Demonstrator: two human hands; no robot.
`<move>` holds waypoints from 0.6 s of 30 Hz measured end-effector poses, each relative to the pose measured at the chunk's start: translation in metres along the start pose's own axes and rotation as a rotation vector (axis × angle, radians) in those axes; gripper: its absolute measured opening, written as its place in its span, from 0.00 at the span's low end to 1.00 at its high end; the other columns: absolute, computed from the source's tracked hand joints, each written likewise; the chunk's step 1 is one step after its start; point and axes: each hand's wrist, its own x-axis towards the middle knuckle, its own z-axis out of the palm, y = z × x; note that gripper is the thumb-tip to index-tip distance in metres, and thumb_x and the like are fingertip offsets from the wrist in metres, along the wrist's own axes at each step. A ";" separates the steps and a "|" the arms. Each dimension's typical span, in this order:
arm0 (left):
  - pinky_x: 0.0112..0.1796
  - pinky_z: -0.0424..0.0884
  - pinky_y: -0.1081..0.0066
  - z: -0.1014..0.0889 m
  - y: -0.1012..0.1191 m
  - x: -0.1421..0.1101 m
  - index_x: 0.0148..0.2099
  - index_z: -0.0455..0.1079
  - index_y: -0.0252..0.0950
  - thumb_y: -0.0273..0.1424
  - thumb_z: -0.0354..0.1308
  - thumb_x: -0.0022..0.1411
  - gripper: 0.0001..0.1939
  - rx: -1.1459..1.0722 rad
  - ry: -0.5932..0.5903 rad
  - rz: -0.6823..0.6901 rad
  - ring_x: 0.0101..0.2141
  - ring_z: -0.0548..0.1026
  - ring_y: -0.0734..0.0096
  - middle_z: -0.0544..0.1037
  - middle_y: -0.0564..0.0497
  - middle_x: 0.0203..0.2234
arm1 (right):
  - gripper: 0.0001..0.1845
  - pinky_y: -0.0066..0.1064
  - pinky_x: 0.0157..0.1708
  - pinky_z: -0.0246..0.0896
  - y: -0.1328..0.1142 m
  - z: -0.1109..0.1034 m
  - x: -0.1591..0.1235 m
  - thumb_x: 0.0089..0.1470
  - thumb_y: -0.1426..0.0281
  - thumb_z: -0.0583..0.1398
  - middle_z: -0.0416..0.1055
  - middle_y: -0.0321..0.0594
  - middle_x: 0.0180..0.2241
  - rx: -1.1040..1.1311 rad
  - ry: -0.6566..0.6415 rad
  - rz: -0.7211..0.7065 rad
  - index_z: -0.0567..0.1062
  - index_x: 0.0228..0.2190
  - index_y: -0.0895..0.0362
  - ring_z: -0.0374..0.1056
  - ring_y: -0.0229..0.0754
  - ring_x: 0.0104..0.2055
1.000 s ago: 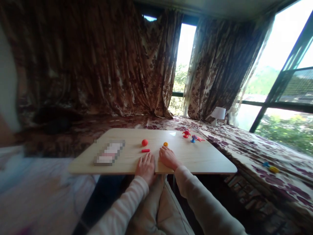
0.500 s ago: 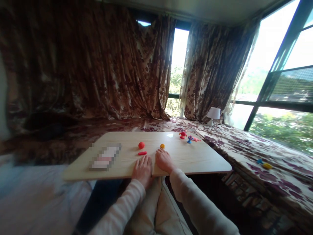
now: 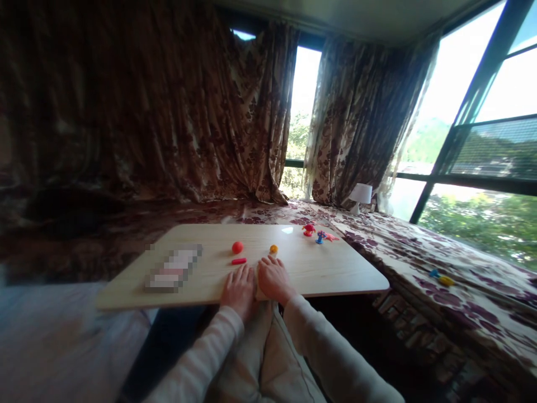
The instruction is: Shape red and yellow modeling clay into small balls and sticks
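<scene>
My left hand (image 3: 239, 289) lies flat on the pale wooden table (image 3: 344, 275) at its near edge, fingers stretched forward and holding nothing. Beside it, my right hand (image 3: 275, 280) also rests on the tabletop, palm down with the fingers extended. Just beyond the right fingertips stands a small yellow toy piece (image 3: 273, 248); whether they touch it I cannot tell. A short red stick (image 3: 239, 261) lies ahead of the left fingers, with a red-orange ball (image 3: 237, 247) behind it.
Toward the far right corner are a red toy (image 3: 309, 230), a blue toy figure (image 3: 320, 237) and a pinkish-red flat toy (image 3: 331, 237). A pixelated rectangular object (image 3: 174, 270) lies at left. A blue-and-yellow toy (image 3: 443, 280) and a white lamp (image 3: 361, 193) are on the flowered cloth.
The view has shifted slightly, so everything sits a little further left. My right hand has drawn back a little from the yellow piece, showing more of it. The toys stay in place.
</scene>
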 end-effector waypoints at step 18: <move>0.57 0.52 0.57 -0.003 0.000 0.000 0.60 0.55 0.30 0.31 0.54 0.49 0.35 0.005 -0.047 0.014 0.60 0.53 0.58 0.58 0.38 0.60 | 0.16 0.43 0.55 0.47 0.000 0.000 0.000 0.58 0.71 0.49 0.67 0.48 0.49 -0.012 0.029 -0.003 0.70 0.44 0.59 0.55 0.49 0.57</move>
